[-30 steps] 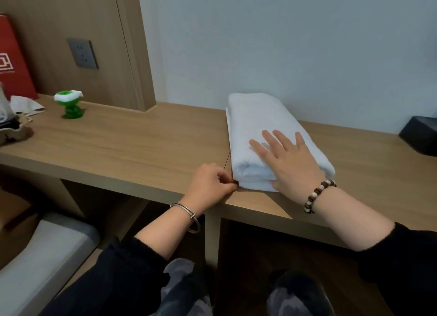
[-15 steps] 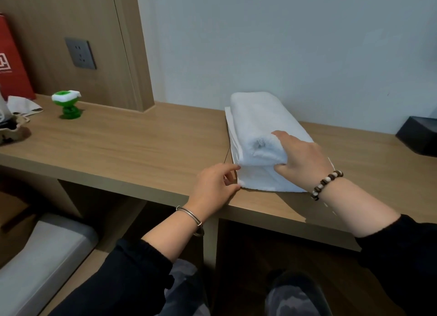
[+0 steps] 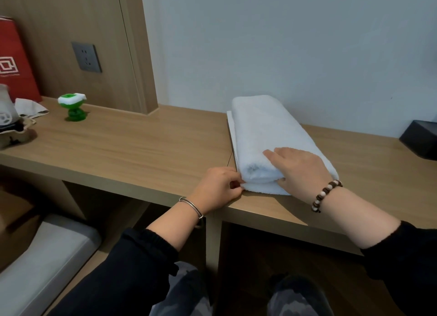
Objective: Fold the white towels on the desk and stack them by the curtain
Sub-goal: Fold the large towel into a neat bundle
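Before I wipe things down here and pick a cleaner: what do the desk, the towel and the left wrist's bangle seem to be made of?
Desk: looks like wood-grain laminate, matte; even printed-looking grain, seam at the front edge.
Towel: white terry cloth, probably cotton; fuzzy, thick, soft folds.
Bangle: apparently silver-coloured metal; thin, with a bright sheen.

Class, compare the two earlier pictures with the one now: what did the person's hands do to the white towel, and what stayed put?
The right hand, flat on top a second ago, curled round the near end of the white towel, lifted its upper fold, and now presses it back down. The left hand keeps pinching the lower layer's near corner. The towel's place on the desk and the green toy are unchanged.
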Action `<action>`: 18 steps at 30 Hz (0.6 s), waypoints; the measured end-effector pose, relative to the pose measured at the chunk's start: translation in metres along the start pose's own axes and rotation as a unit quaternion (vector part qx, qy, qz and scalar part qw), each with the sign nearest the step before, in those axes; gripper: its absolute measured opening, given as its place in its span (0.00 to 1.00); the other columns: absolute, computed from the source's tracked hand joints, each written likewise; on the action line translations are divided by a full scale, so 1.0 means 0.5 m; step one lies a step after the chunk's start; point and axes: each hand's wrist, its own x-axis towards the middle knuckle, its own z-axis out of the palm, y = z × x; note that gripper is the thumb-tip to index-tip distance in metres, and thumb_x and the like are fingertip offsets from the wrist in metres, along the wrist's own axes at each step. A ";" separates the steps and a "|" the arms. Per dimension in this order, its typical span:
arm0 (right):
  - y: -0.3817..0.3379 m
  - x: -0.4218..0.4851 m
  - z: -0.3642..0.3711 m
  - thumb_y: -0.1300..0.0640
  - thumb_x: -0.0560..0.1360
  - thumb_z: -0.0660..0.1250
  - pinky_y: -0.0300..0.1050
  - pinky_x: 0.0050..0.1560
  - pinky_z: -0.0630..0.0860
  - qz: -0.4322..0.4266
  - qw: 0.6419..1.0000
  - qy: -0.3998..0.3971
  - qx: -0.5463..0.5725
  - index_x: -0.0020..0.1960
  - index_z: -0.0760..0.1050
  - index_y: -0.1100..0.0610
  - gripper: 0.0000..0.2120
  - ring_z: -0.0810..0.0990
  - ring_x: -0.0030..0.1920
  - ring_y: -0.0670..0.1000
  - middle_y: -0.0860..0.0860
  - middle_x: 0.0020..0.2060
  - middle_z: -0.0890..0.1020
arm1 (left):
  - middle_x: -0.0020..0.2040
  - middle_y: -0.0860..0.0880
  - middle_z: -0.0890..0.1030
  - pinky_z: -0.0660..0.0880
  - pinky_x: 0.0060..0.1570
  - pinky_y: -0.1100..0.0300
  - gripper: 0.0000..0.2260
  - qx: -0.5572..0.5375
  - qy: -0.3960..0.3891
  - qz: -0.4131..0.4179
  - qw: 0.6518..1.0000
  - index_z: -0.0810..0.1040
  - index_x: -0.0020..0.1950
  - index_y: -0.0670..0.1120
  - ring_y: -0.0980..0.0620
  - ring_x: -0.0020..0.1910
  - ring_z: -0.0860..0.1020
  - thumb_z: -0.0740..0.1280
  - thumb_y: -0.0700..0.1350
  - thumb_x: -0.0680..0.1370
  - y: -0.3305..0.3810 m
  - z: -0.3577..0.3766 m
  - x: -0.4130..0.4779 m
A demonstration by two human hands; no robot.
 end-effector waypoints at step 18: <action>0.101 -0.015 -0.042 0.68 0.70 0.61 0.44 0.71 0.54 0.058 0.978 -0.166 0.110 0.65 0.72 0.50 0.26 0.61 0.72 0.50 0.48 0.69 0.69 | 0.56 0.43 0.78 0.77 0.45 0.68 0.19 -0.490 -0.055 -0.367 0.789 0.76 0.60 0.38 0.54 0.47 0.79 0.51 0.28 0.76 0.019 0.006 0.112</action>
